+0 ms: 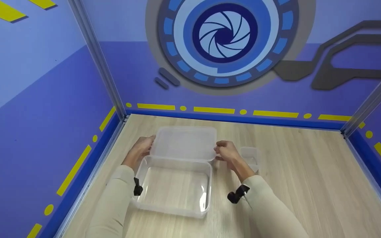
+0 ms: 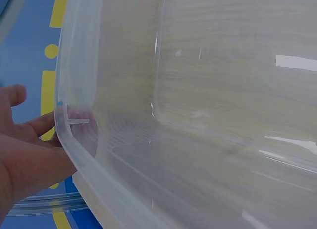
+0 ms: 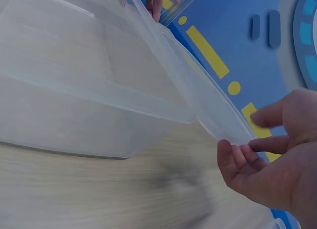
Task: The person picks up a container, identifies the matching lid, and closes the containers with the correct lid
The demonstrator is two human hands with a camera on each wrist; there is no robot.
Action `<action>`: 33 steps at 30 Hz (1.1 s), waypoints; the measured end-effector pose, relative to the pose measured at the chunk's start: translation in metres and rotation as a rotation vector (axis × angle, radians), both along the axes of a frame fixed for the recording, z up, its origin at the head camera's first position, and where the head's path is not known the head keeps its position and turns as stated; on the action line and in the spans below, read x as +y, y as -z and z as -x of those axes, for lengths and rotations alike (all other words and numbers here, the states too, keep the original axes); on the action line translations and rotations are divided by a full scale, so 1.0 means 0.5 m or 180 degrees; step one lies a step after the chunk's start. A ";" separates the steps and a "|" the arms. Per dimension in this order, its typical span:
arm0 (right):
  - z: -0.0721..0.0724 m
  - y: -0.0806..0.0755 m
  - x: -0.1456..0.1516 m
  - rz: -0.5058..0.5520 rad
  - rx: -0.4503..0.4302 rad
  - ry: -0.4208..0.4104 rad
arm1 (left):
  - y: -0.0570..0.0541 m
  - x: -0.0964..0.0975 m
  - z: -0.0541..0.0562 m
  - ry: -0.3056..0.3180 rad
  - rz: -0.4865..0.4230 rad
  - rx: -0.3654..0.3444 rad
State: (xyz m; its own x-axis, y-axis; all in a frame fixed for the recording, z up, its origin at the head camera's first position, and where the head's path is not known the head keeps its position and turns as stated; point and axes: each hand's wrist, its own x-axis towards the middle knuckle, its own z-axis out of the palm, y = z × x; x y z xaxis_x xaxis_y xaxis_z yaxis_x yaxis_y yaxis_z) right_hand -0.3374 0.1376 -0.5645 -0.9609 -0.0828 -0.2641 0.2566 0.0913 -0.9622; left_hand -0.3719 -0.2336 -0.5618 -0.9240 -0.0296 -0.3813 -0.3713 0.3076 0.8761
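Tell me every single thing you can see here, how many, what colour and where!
large rectangular plastic container: one, clear, on the tabletop
plastic lid: one, cloudy clear, between the hands, at the container's far side
small plastic tub: one, clear, partly behind the right arm
tabletop: one, light wood-grain, underneath
wall panels: three, blue-purple with yellow marks, left, back and right
round shutter picture: one, blue, white and grey, back wall
corner posts: two, silvery, back corners
wrist cameras: two, black, by the cuffs
sleeves: two, beige, on the arms
left hand: one, bare, lid's left edge
right hand: one, bare, lid's right edge
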 end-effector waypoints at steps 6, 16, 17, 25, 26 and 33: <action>-0.003 -0.003 0.000 -0.0191 0.0266 0.0143 | 0.000 -0.001 0.003 0.0062 0.0379 0.0316; -0.001 -0.005 -0.001 -0.0592 0.0595 0.0342 | 0.002 0.013 0.014 -0.0233 0.0291 0.0524; -0.001 -0.004 -0.001 -0.0603 0.0618 0.0354 | 0.001 0.015 0.013 -0.0252 0.0283 0.0542; 0.000 -0.004 0.007 -0.0676 0.0788 0.0468 | -0.020 0.025 0.002 -0.0239 0.0138 0.0708; 0.000 -0.006 0.009 -0.0695 0.0812 0.0476 | -0.022 0.026 0.000 -0.0223 0.0139 0.0723; -0.007 -0.019 0.018 -0.0774 0.0922 0.0525 | -0.037 0.034 -0.010 -0.0192 0.0121 0.0797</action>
